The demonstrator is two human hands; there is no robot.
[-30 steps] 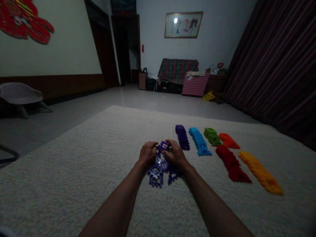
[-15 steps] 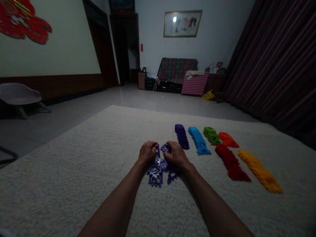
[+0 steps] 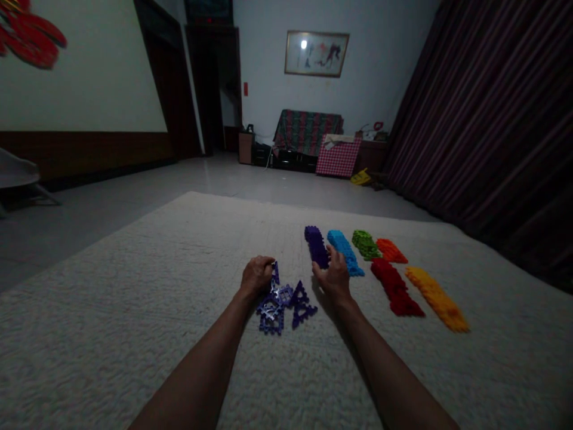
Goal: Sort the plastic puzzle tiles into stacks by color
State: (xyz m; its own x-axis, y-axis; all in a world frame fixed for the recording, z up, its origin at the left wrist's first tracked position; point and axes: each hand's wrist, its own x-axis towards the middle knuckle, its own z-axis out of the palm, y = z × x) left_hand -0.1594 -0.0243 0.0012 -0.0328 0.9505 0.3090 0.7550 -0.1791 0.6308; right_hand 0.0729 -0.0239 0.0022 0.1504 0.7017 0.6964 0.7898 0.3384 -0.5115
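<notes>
Two bare hands work low over a pale mat (image 3: 156,310): the left hand (image 3: 257,276) pinches one purple piece (image 3: 275,273) between thumb and fingers, while the right hand (image 3: 333,276) is spread, thumb apart from its curved fingers, at the near end of the dark purple row (image 3: 316,243); whether it touches the row cannot be told. Both forearms reach forward from the near edge, slanting inward. Between the hands and just nearer lie two triangle pieces (image 3: 299,294) and an overlapping purple cluster (image 3: 271,316), too tangled to count. Six colour groups stand in all: the purple, then one blue row (image 3: 344,249), one green pile (image 3: 366,245), one orange pile (image 3: 391,251), one red row (image 3: 396,289) and one yellow row (image 3: 436,298). Wide mat stretches left of the left hand; its far edge lies well beyond the rows, meeting the tiled floor (image 3: 210,176).
</notes>
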